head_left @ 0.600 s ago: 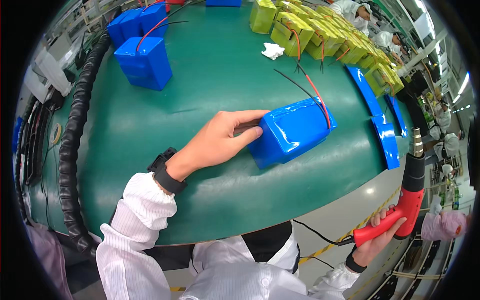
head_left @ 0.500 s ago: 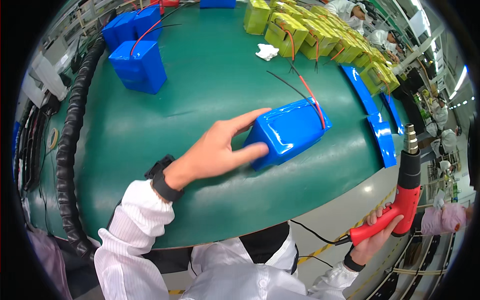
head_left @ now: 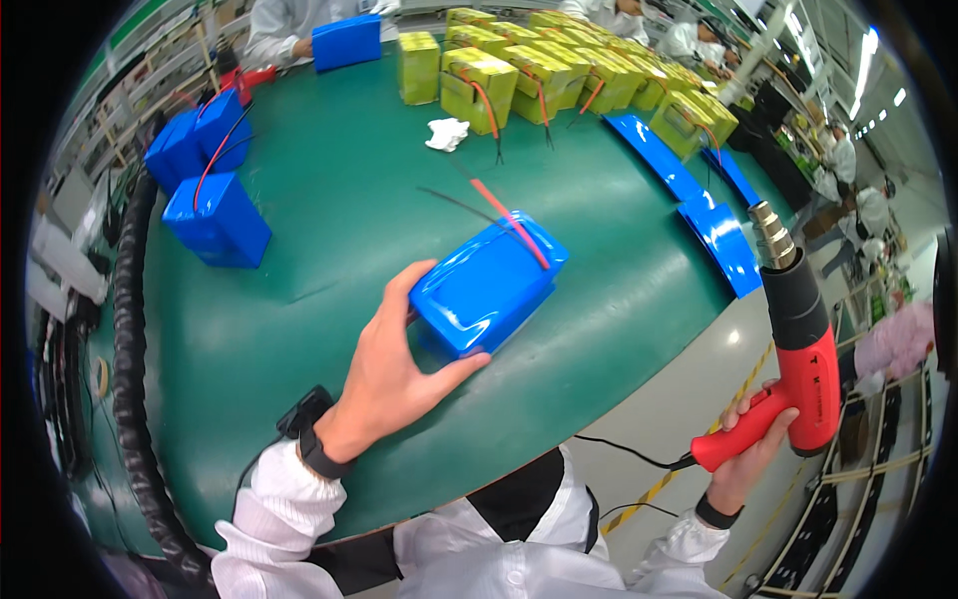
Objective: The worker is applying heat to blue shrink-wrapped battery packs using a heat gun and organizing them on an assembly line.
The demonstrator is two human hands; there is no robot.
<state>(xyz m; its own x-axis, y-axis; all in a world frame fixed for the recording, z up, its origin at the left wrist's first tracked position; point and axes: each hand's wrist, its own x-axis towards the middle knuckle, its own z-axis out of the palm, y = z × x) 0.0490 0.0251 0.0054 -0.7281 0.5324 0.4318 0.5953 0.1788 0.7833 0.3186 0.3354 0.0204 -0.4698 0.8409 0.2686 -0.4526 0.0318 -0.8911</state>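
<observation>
A battery pack in shiny blue wrap (head_left: 484,280), with a red and a black wire at its far end, is gripped at its near left end by my left hand (head_left: 384,364). The thumb lies along the near side and the fingers reach round the far side. The pack sits at the middle of the green table (head_left: 329,225). Off the table's right edge, my right hand (head_left: 753,439) is wrapped round the handle of a red and black heat gun (head_left: 806,369). Its metal nozzle points up, away from the pack.
Several yellow-green packs (head_left: 479,85) stand in rows at the back. Flat blue sleeves (head_left: 718,240) lie along the right edge. Blue packs (head_left: 220,222) stand at the left, beside a thick black hose (head_left: 130,339). Crumpled white tissue (head_left: 446,134) lies mid-table. Co-workers (head_left: 284,30) are across the table.
The held blue pack has shifted left and turned slightly, its near end seeming tipped up, and my left hand now wraps it more closely. The whole view has swung. The heat gun stays in my right hand.
</observation>
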